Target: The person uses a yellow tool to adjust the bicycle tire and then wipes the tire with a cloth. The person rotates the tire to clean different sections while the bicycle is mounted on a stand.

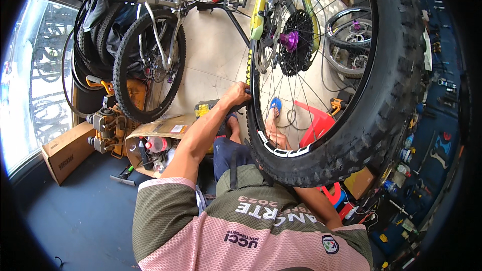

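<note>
A large mountain bike wheel with a knobbly black tyre [346, 155] fills the right half of the head view. Its purple hub [288, 41] and black cassette [297, 45] sit in a yellow-green frame [258, 12]. My left hand [236, 95] is closed at the wheel's left edge, its fingers curled on the black tyre there. My right arm [319, 206] passes behind the lower part of the tyre, which hides that hand's fingers.
Another bike's wheel [120, 70] stands at the left. Below it are an open cardboard box [138, 153] of odds and ends, a long carton [65, 150] and a hammer [124, 176]. A red plastic thing [317, 125] and wheels [351, 45] lie beyond the spokes. Tools line the right wall [427, 170].
</note>
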A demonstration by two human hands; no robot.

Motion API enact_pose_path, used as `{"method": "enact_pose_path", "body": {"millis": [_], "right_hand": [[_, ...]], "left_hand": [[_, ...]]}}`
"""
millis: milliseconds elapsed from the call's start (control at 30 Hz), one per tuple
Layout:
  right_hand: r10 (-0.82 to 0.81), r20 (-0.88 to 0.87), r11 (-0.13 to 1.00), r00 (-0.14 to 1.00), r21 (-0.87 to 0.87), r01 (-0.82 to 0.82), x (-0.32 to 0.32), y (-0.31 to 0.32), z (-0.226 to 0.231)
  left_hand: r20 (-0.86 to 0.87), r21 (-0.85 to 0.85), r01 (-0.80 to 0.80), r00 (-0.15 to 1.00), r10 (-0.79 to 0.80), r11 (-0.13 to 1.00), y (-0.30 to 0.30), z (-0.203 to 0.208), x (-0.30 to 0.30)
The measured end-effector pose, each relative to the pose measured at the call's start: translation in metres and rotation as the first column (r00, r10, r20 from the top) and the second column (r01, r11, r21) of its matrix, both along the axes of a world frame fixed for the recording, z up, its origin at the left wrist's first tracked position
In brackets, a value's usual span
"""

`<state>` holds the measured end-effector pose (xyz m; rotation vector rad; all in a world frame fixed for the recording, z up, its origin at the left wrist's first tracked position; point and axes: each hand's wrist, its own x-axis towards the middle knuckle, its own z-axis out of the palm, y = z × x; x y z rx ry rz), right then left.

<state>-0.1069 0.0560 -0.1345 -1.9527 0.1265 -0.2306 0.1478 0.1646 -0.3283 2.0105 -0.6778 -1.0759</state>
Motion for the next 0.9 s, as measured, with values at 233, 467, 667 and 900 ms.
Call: {"method": "enact_pose_path", "body": {"millis": [233, 467, 667, 900], "right_hand": [[0.018, -0.010, 0.999, 1.000, -0.027, -0.018, -0.003, 0.001, 0.000], [0.072, -0.036, 0.996, 0.997, -0.052, -0.074, 0.003, 0.000, -0.004], [0.166, -0.260, 0.966, 0.951, -0.150, -0.210, -0.002, -0.002, 0.005], [0.289, -0.507, 0.835, 0.812, -0.282, -0.473, -0.026, -0.012, 0.081]], "left_hand": [[0.191, 0.079, -0.275, 0.947, 0.256, 0.958, -0.010, -0.015, 0.007], [0.048, 0.175, -0.768, 0.632, 0.773, 0.617, 0.042, -0.069, -0.023], [-0.446, 0.247, -0.864, 0.301, 0.843, 0.439, 0.092, -0.058, -0.064], [-0.541, -0.139, -0.897, 0.423, 0.727, 0.420, 0.071, 0.032, -0.069]]}}
